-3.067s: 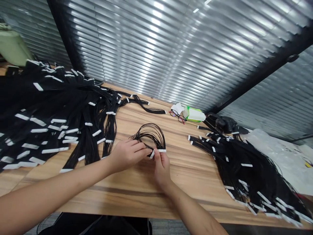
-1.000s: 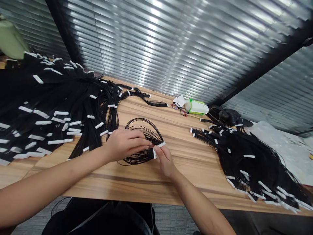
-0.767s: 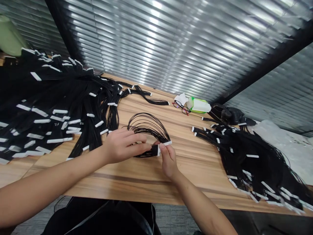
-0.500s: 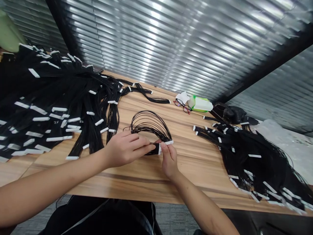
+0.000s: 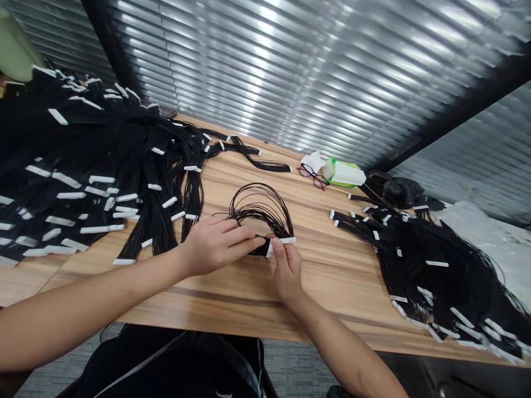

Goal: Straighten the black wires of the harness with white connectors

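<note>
A black wire harness [image 5: 265,205] is looped above the middle of the wooden table, its thin wires arching up and back. White connectors [image 5: 286,240] sit at its ends, near each other by my right fingertips. My right hand [image 5: 287,268] pinches the harness at these connectors between thumb and fingers. From the left, my left hand [image 5: 222,243] closes its fingers on the black wires just beside the connectors. Part of the wire bundle is hidden behind the left fingers.
A large heap of black harnesses [image 5: 136,143] with white connectors covers the table's left side. Another harness pile [image 5: 452,271] lies at right, next to clear plastic [image 5: 481,221]. Eyeglasses [image 5: 314,176] and a green-white tissue pack [image 5: 346,173] rest near the blinds [image 5: 265,72].
Both hands keep their hold on the harness. The wire loop has shifted slightly to the right and its arch looks a little narrower. The whole view has moved slightly.
</note>
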The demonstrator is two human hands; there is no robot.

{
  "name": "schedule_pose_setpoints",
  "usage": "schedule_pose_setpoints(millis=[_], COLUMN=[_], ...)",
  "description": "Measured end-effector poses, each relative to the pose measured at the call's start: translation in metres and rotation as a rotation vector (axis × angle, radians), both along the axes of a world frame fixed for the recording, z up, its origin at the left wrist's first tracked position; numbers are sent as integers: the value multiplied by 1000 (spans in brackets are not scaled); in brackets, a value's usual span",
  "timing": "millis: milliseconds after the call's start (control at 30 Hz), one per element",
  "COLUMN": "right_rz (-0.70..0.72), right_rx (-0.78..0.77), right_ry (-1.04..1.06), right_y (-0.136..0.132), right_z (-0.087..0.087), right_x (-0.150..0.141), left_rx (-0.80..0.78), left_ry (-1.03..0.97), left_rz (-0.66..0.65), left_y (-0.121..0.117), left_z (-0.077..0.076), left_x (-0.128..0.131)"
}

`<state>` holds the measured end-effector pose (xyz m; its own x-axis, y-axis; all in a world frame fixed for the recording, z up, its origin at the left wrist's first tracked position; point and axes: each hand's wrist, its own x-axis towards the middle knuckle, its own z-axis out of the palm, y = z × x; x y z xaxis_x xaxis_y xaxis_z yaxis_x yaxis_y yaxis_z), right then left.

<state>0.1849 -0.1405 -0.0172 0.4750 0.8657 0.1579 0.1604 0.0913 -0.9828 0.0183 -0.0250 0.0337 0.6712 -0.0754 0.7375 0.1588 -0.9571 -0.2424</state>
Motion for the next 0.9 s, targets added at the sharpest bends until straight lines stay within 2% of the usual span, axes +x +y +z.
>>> schedule_pose_setpoints(millis=[133,267,367,500,667,767,900], right_rz=[19,31,19,13,43,60,101], right_rx=[0,-16,-21,-72,-137,-111,-119], right_ry=[-38,-182,-258,-245,-235,-275,-215], right_y=[0,1,2,4,5,4,3], right_z=[-1,-2,-3,-2,0,4,6], right_x=[-1,0,2,3,2,1,2], left_rx=[-24,-78,-65,-19,10,16,38], left_ry=[-6,33,73,112,185,168,62], left_rz=[37,131,144,131,139,112,-28], left_y=[-3,-9,-8,-2,2,3,5], left_z=[-1,-2,-1,-3,-14,-14,3], left_x=[6,15,16,16,24,23,9])
